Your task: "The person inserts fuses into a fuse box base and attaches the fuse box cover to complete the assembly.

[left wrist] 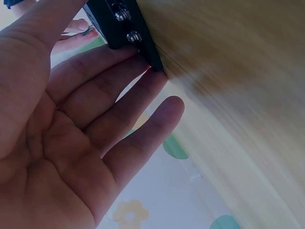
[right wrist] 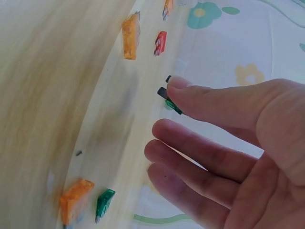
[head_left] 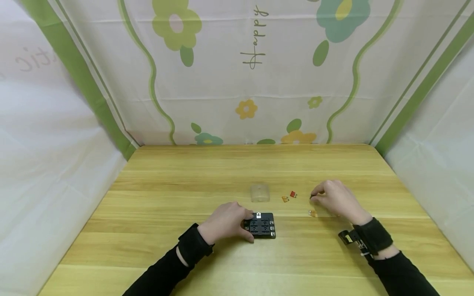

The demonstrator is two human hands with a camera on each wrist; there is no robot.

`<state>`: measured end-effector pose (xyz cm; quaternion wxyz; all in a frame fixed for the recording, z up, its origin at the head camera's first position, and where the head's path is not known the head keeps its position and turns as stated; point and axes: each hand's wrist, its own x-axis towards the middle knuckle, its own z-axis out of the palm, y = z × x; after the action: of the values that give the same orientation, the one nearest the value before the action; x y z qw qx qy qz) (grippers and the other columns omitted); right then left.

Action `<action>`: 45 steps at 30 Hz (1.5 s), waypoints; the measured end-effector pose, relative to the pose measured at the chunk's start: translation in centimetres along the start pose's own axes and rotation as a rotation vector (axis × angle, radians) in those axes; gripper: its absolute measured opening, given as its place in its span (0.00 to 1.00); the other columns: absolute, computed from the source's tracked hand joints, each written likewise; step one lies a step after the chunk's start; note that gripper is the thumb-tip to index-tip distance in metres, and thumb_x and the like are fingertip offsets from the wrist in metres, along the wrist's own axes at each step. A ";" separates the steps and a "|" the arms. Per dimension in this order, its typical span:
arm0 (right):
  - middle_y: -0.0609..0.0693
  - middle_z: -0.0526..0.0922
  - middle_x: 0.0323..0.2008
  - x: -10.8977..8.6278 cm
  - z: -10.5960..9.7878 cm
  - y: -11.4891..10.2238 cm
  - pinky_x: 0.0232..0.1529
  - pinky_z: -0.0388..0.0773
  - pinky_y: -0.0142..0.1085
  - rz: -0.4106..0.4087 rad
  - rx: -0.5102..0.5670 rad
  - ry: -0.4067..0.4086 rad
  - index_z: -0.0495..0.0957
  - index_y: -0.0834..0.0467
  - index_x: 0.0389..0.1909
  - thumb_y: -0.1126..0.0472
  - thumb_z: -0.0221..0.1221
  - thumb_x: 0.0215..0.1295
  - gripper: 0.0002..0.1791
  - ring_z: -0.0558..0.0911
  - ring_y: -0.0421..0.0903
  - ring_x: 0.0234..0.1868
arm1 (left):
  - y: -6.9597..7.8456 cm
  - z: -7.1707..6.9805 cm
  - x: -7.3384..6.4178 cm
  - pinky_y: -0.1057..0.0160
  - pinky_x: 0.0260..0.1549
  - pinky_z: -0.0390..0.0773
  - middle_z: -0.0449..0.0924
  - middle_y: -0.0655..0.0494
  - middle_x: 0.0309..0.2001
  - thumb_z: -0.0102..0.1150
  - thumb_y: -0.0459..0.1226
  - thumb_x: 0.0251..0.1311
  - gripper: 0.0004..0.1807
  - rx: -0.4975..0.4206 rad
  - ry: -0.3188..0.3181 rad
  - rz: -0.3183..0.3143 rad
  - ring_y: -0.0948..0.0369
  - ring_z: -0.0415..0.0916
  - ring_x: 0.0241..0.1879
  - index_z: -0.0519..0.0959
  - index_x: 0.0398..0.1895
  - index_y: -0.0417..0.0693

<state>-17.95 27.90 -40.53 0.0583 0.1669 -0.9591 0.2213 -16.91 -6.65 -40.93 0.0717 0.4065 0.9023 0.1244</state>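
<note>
A black fuse block (head_left: 262,227) with metal terminals lies flat on the table. My left hand (head_left: 227,224) grips it from its left side, thumb at the near edge and fingers at the far edge. In the left wrist view, fingertips touch the side of the block (left wrist: 126,28) by its terminal screws. To the right, my right hand (head_left: 338,200) pinches a small green blade fuse (right wrist: 173,105) between thumb and forefinger, its metal prongs sticking out. The other fingers of that hand are slightly bent and hold nothing.
Behind the block sits a clear plastic cover (head_left: 260,193). Between it and my right hand lie a red fuse (head_left: 293,194) and an orange fuse (head_left: 285,199); another orange fuse (head_left: 312,213) is nearer. The right wrist view also shows a loose green fuse (right wrist: 105,204). Printed cloth surrounds the table.
</note>
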 end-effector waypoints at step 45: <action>0.57 0.86 0.34 0.2 1.4 -1.7 0.18 0.67 0.32 -0.087 -0.016 0.113 0.87 0.64 0.36 0.72 0.67 0.58 0.06 0.74 0.35 0.21 | 0.0 0.0 -0.2 0.63 0.48 0.76 0.81 0.55 0.53 0.76 0.57 0.42 0.34 -0.027 0.005 -0.016 0.59 0.80 0.49 0.85 0.51 0.48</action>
<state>-17.61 25.78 -41.03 0.1233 0.1952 -0.9478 0.2198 -16.77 -6.80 -40.95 0.0760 0.3978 0.9040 0.1370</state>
